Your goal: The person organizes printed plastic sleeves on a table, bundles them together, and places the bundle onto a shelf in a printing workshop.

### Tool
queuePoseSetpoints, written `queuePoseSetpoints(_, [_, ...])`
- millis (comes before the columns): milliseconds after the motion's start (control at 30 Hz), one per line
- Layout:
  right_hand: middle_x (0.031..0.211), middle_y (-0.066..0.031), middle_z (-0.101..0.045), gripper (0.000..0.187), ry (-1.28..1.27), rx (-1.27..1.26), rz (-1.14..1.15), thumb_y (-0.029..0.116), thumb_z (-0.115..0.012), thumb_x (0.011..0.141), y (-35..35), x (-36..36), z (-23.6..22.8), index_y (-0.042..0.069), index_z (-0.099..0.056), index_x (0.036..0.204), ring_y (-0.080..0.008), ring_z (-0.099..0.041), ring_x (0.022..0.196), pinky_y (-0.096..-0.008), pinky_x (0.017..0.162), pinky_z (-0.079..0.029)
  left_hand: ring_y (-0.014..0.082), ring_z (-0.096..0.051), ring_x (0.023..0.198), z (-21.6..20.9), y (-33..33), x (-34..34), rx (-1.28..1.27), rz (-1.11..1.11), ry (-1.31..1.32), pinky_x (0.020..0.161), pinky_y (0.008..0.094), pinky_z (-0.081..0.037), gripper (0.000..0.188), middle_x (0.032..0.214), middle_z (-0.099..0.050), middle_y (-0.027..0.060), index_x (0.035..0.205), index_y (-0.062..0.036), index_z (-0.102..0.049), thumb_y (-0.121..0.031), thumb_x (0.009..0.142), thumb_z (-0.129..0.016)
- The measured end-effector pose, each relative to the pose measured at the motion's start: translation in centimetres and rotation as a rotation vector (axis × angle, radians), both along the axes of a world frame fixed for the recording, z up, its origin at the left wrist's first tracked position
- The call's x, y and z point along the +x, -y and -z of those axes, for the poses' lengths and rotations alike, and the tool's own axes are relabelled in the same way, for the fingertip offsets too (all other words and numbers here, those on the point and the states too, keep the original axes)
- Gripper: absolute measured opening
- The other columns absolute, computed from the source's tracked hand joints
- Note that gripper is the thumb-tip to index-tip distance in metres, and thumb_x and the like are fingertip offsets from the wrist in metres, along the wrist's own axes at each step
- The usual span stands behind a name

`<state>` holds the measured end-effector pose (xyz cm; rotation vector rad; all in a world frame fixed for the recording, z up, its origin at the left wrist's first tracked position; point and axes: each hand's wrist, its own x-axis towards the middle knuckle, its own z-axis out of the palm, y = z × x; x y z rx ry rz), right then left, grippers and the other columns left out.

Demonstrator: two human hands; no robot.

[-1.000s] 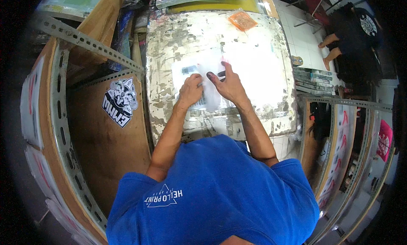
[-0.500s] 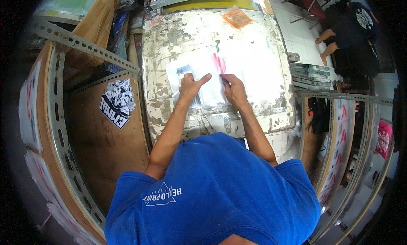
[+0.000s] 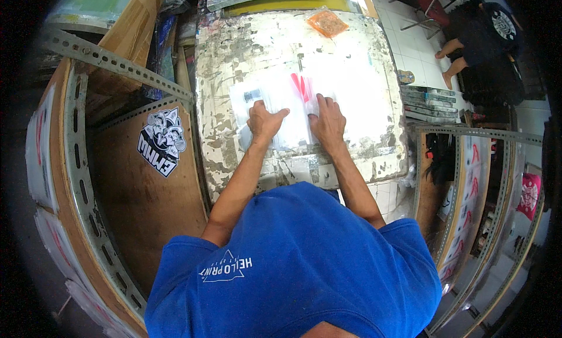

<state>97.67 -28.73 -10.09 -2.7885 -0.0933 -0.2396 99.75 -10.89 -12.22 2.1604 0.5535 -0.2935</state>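
Observation:
My left hand (image 3: 267, 125) rests on a clear-and-white plastic packet (image 3: 249, 101) with a small dark patch, its thumb spread to the right. My right hand (image 3: 329, 125) lies flat with fingers stretched forward, over the right edge of a white sheet or sleeve (image 3: 287, 133). A bright pink-red mark (image 3: 301, 87) shows at the far end of this sheet, just beyond and between my hands. Glare washes out the sheet's edges, so I cannot tell whether it is paper or plastic.
The worn, paint-chipped white table (image 3: 228, 51) carries an orange packet (image 3: 327, 23) at its far edge. A wooden panel (image 3: 123, 162) with a black-and-white sticker stands left, and metal racks (image 3: 468, 133) stand right. Another person's bare feet (image 3: 449, 71) show at far right.
My right hand has gone from pinching near the sheet's edge to lying with fingers stretched out. My left hand's fingers and thumb have shifted slightly. The pink-red mark has changed shape a little.

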Motion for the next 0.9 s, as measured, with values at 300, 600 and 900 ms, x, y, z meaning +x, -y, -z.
queuePoseSetpoints(300, [0.108, -0.0240, -0.059, 0.047, -0.004, 0.069, -0.054, -0.002, -0.060, 0.072, 1.5, 2.1, -0.7, 0.002, -0.052, 0.119, -0.0389, -0.066, 0.071, -0.0447, 0.062, -0.056, 0.0379, -0.057, 0.111, 0.2, -0.2, 0.1, -0.008, 0.009, -0.036, 0.100, 0.0488, -0.041, 0.080, 0.118, -0.058, 0.0251, 0.122, 0.0076, -0.054, -0.041, 0.065, -0.081])
queuePoseSetpoints(600, [0.108, -0.0239, -0.060, 0.024, 0.038, 0.215, -0.028, 0.003, -0.057, 0.077, 1.7, 2.1, -0.1, 0.000, -0.064, 0.100, -0.0391, -0.066, 0.075, -0.0464, 0.069, -0.055, 0.0373, -0.058, 0.111, -1.0, 0.1, 0.2, -0.023, -0.018, -0.053, 0.100, 0.0471, -0.041, 0.082, 0.116, -0.060, 0.0244, 0.123, 0.0081, -0.053, -0.041, 0.064, -0.081])
queuePoseSetpoints(900, [0.105, -0.0198, -0.065, 0.043, -0.110, 0.288, -0.041, 0.018, -0.071, 0.079, -0.5, 0.9, -1.3, 0.004, -0.053, 0.115, -0.0389, -0.065, 0.088, -0.0452, 0.076, -0.051, 0.0364, -0.060, 0.108, -2.3, 0.1, 0.2, -0.113, -0.034, -0.062, 0.098, 0.0454, -0.043, 0.076, 0.115, -0.062, 0.0225, 0.118, 0.0066, -0.057, -0.040, 0.063, -0.081])
